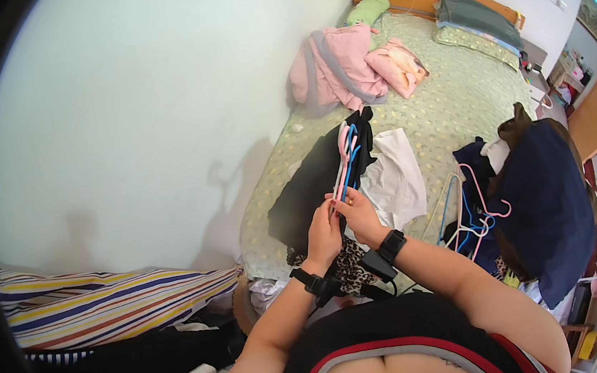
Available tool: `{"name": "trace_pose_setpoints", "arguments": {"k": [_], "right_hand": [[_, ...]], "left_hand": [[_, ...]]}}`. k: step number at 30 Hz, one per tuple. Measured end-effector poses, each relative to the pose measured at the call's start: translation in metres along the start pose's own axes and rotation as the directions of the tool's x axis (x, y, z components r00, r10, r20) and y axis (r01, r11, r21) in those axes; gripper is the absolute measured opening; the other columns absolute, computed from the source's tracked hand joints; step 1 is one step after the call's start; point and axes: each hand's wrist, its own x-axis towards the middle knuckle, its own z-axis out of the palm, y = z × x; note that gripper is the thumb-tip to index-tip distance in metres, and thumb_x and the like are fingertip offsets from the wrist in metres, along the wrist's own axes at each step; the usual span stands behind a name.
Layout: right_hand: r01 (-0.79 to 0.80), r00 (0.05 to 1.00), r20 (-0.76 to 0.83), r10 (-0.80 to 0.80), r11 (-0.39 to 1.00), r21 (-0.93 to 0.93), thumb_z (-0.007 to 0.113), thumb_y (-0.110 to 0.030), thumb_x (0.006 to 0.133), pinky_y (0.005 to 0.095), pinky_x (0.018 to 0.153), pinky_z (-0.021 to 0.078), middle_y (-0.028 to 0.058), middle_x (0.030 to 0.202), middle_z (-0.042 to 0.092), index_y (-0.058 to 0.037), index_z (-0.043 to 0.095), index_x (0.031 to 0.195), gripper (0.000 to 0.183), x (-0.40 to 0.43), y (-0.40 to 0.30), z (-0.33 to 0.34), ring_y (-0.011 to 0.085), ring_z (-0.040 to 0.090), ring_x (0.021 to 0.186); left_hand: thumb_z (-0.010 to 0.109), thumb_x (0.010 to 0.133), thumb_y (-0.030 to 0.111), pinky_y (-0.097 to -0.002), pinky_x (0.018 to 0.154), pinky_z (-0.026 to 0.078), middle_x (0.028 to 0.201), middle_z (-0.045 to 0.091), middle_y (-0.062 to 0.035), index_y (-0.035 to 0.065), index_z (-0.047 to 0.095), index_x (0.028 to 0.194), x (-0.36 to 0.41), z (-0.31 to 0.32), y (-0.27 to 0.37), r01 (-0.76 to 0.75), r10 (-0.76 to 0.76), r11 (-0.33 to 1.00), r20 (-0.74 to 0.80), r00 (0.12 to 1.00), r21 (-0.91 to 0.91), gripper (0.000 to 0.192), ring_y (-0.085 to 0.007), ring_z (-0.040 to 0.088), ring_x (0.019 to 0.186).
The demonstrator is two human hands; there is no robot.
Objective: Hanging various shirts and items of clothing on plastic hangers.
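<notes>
Both of my hands meet around a bundle of plastic clothes hangers (pixel 346 155) in white, pink and blue, their hooks pointing away from me. My left hand (pixel 324 232) grips the bundle from the left. On its right side, my right hand (pixel 362 217) holds the same hangers, fingers wrapped over them. Beneath and beyond lies a black garment (pixel 301 186), spread on the bed. A white garment (pixel 397 177) lies just right of it. Below my wrists a leopard-print cloth (pixel 350 265) shows in part.
More loose hangers (pixel 468 213) lie at the bed's right side, by a dark blue garment (pixel 548 200). A pink quilt (pixel 344 69) and folded pink cloth (pixel 399 68) rest farther up the bed (pixel 430 103). Striped fabric (pixel 121 300) lies at left, along the wall (pixel 123 106).
</notes>
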Motion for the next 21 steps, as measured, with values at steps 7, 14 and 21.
{"name": "trace_pose_setpoints", "arguments": {"k": [7, 14, 21], "right_hand": [[0.020, 0.999, 0.023, -0.022, 0.998, 0.056, 0.045, 0.006, 0.083, 0.0259, 0.066, 0.0480, 0.0068, 0.083, 0.058, -0.0011, 0.051, 0.098, 0.018, -0.015, -0.052, -0.046, 0.0154, 0.060, 0.075], [0.007, 0.949, 0.308, 0.061, 0.976, -0.216, 0.048, 0.003, 0.081, 0.0250, 0.068, 0.0460, 0.0044, 0.089, 0.057, -0.0016, 0.049, 0.110, 0.029, -0.039, -0.138, -0.083, 0.0136, 0.058, 0.073], [0.162, 0.786, 0.543, 0.295, 0.749, -0.642, 0.047, 0.005, 0.080, 0.0214, 0.067, 0.0462, 0.0043, 0.086, 0.058, -0.0004, 0.050, 0.112, 0.032, -0.066, -0.224, -0.123, 0.0101, 0.057, 0.073]], "left_hand": [[0.052, 0.084, 0.006, -0.0337, 0.080, 0.044, 0.096, 0.056, -0.0163, 0.0003, 0.042, 0.113, 0.013, 0.014, 0.049, 0.164, -0.079, 0.933, 0.261, 0.962, -0.320, 0.032, -0.0285, 0.057, 0.090], [0.060, 0.077, 0.007, -0.0397, 0.097, 0.034, 0.118, 0.049, -0.0198, 0.0012, 0.048, 0.118, 0.100, -0.012, 0.091, -0.306, 0.290, 0.937, 0.111, 0.951, 0.169, 0.044, -0.0353, 0.043, 0.113], [0.059, 0.073, 0.010, -0.0464, 0.084, 0.038, 0.096, 0.055, -0.0153, 0.0027, 0.052, 0.102, 0.118, 0.011, 0.152, -0.663, 0.679, 0.580, 0.168, 0.714, 0.473, 0.030, -0.0344, 0.048, 0.103]]}}
